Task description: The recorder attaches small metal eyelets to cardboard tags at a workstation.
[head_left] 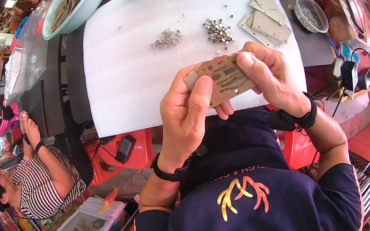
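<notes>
Above the near part of the white sheet (128, 76), both my hands grip a small tan printed card (227, 81) with notched corners and a small hole at its lower edge. My left hand (180, 114) pinches its left end, thumb in front and fingers behind. The right hand (275, 75) has the other end, its thumb on the upper right corner. A paler layer shows behind the card's left edge; I cannot tell whether it is a separate piece. Beyond my hands lie two small heaps of metal rivet parts, thin-stemmed ones (167, 39) and round-capped ones (219, 31).
Stacked pale cut pieces (269, 25) with holes lie at the sheet's right edge. Two bowls of small metal parts (310, 14) stand beyond them. A large pale-blue basin (75, 10) is at far left. A person in a striped top (48, 180) sits to my left.
</notes>
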A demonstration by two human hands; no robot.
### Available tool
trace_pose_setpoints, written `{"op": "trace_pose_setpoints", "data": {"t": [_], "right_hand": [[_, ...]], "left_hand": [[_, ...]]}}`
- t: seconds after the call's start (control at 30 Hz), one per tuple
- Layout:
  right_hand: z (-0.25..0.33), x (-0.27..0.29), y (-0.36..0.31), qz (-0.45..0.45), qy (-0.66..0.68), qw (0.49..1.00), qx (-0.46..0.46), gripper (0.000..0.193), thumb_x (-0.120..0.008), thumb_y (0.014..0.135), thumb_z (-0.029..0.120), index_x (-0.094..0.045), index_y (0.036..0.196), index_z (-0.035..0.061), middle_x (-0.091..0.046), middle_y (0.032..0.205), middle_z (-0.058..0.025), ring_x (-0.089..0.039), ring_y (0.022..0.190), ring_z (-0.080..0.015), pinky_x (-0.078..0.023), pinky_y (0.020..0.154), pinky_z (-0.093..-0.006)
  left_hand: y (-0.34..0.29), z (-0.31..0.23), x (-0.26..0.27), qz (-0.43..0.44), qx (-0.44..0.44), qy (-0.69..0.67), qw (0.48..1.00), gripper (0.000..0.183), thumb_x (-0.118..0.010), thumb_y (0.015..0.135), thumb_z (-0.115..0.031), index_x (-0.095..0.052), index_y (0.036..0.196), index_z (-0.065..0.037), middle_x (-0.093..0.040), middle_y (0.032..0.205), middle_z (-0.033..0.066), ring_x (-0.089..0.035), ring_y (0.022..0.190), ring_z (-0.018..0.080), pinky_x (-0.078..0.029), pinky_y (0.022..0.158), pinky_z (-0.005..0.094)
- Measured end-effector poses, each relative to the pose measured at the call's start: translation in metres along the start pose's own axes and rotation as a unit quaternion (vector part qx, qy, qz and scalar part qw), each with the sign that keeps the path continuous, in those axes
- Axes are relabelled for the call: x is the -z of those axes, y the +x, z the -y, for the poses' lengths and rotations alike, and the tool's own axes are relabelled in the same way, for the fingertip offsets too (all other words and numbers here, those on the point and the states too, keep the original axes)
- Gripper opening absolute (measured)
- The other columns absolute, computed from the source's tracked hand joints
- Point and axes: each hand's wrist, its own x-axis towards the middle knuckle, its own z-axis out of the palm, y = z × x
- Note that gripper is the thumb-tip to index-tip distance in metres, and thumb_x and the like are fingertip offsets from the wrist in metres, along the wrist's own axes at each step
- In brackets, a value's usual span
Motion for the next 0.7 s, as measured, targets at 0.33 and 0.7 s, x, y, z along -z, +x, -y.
{"op": "trace_pose_setpoints", "data": {"t": [0.33,0.7], "right_hand": [[-0.01,-0.014,0.0,-0.033,-0.1,0.992,0.07,0.038,-0.05,0.104,0.031,-0.055,0.084,-0.0011,-0.058,0.066,-0.0104,-0.054,0.062,-0.0124,-0.045,0.057,-0.0305],[-0.019,-0.034,-0.005,-0.092,-0.071,0.99,0.077,0.028,-0.053,0.102,0.023,-0.056,0.088,-0.0023,-0.063,0.069,-0.0094,-0.054,0.061,-0.0092,-0.046,0.055,-0.0283]], "left_hand": [[0.001,0.0,-0.004,-0.002,-0.022,0.017,1.0,0.028,-0.036,0.106,-0.017,-0.045,0.123,0.004,-0.064,0.1,0.0115,-0.057,0.067,0.0103,-0.048,0.059,0.0234],[-0.003,-0.006,-0.004,-0.016,-0.018,0.118,0.993,0.028,-0.034,0.107,-0.02,-0.044,0.119,0.003,-0.064,0.103,0.0144,-0.058,0.066,0.0131,-0.048,0.059,0.026]]}}
